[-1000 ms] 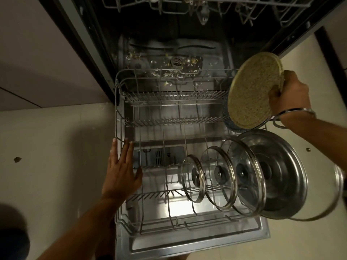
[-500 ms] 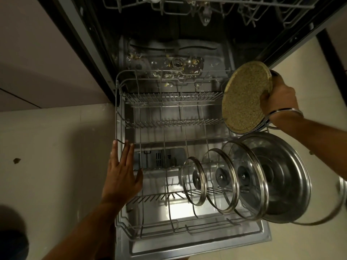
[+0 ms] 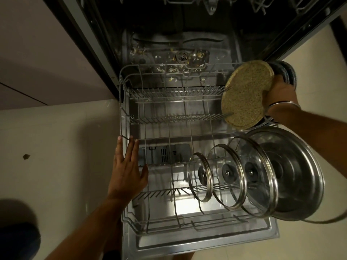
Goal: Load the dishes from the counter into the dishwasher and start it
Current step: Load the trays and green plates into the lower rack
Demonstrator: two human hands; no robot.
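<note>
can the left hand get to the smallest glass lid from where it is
Probably yes: the left hand rests open on the lower rack's left rim, and only bare rack wires lie between it and the smallest glass lid.

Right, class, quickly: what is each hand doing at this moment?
Left hand: open, straight fingers resting on the grey wire dishwasher rack.
Right hand: gripping the round speckled tan plate.

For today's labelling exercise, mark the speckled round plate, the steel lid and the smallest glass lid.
speckled round plate [image 3: 246, 96], head view: middle of its speckled face.
steel lid [image 3: 293, 175], head view: its domed surface.
smallest glass lid [image 3: 200, 180], head view: glass beside the centre knob.
</note>
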